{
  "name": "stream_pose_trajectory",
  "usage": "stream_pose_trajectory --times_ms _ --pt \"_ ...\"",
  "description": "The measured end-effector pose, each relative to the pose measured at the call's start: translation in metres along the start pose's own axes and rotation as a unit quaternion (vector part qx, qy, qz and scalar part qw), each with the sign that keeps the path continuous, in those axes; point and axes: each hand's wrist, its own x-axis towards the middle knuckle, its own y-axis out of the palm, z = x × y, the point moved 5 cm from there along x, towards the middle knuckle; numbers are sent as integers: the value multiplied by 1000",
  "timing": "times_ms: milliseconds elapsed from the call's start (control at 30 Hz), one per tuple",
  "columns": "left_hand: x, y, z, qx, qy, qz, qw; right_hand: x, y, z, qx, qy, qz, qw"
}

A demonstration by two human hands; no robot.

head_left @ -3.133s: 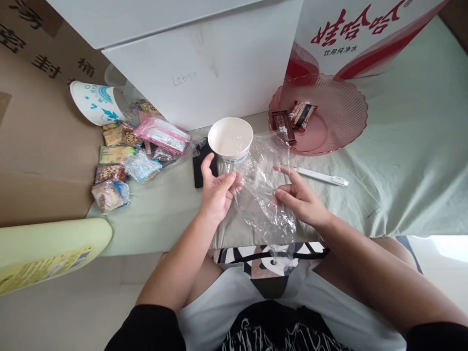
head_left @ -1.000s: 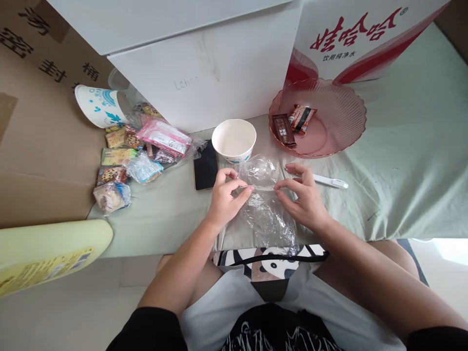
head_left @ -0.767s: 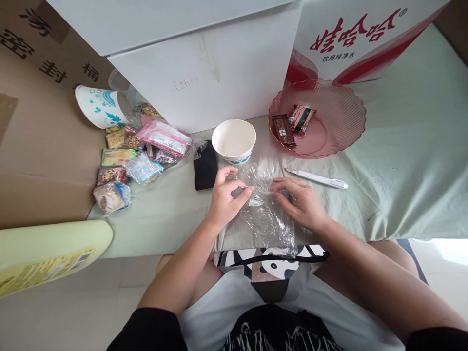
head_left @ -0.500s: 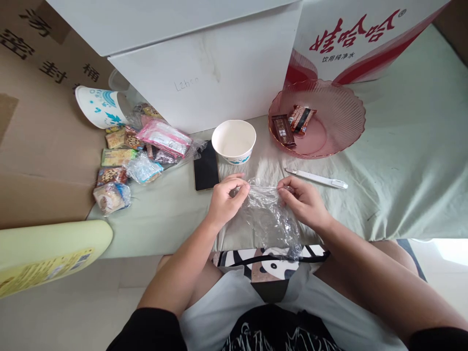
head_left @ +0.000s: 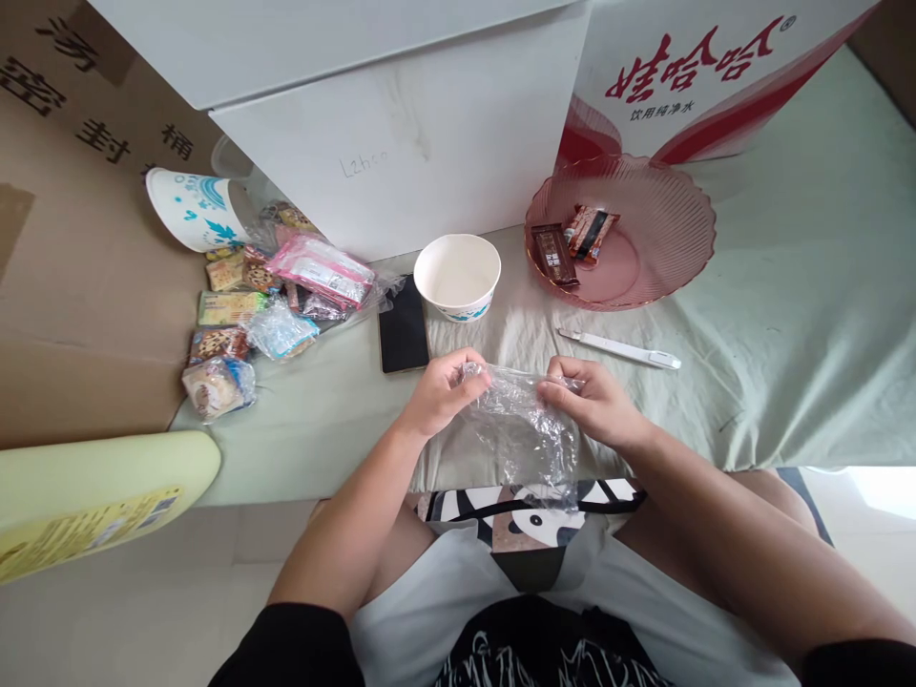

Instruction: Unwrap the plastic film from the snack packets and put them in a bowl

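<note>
A clear plastic bag [head_left: 533, 434] hangs crumpled between my two hands over the front edge of the table. My left hand [head_left: 445, 389] pinches its upper left part between thumb and fingers. On the other side, my right hand [head_left: 591, 401] grips the upper right part of the bag. Just beyond the hands stands a white paper bowl [head_left: 458, 272] with blue print at its base; nothing shows inside it. A white utility knife [head_left: 621, 348] lies right of the bowl, its tip pointing left. Part of a black phone [head_left: 402, 334] is hidden behind the bowl.
A pink ribbed bowl [head_left: 665, 224] at the right holds two wrapped snacks [head_left: 593, 234]. Several packaged snacks [head_left: 233, 307] are piled at the left by a tipped paper cup [head_left: 195, 208]. White boxes [head_left: 401, 143] wall off the back; a yellow-green container [head_left: 107, 496] stands at front left.
My fingers have shifted on the bag's upper edge, and my right hand has come slightly lower and left. The bag's top is spread differently, and its lower end has swung a little left.
</note>
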Motion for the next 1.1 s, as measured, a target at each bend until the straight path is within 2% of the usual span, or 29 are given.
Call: stream_pose_trajectory --times_ms 67,100,167,267,367,433,500,600,667,867,1000,1100 --pt "-1 5 1 -4 -21 54 998 1 -2 1 36 -5 -22 999" --pt "-1 5 1 -4 -25 61 998 1 -3 2 47 -12 -28 998" --pt "0 3 0 -16 -21 41 999 2 -2 3 44 -21 -20 999" --pt "0 2 0 -83 -23 14 996 2 2 1 -22 -17 22 999" --pt "-1 10 4 -135 -66 70 986 3 -1 0 -75 -26 15 997" --pt "-3 15 7 -132 -98 101 981 3 -4 1 -66 -35 6 997" --pt "-3 13 9 -119 -107 85 983 3 -3 0 -40 -32 26 998" --pt "-2 6 8 -116 -93 45 988 3 0 0 -28 -44 61 997" --pt "-2 4 8 -145 -92 50 984 3 0 2 -13 -61 52 997" --pt "-4 0 1 -305 -27 64 950 1 -5 5 173 -65 7 983" --pt "-1 -1 -3 -292 4 70 954 0 -6 8 234 -40 7 971" --pt "3 -3 -3 -259 17 63 964 1 -5 8 190 -29 18 981"
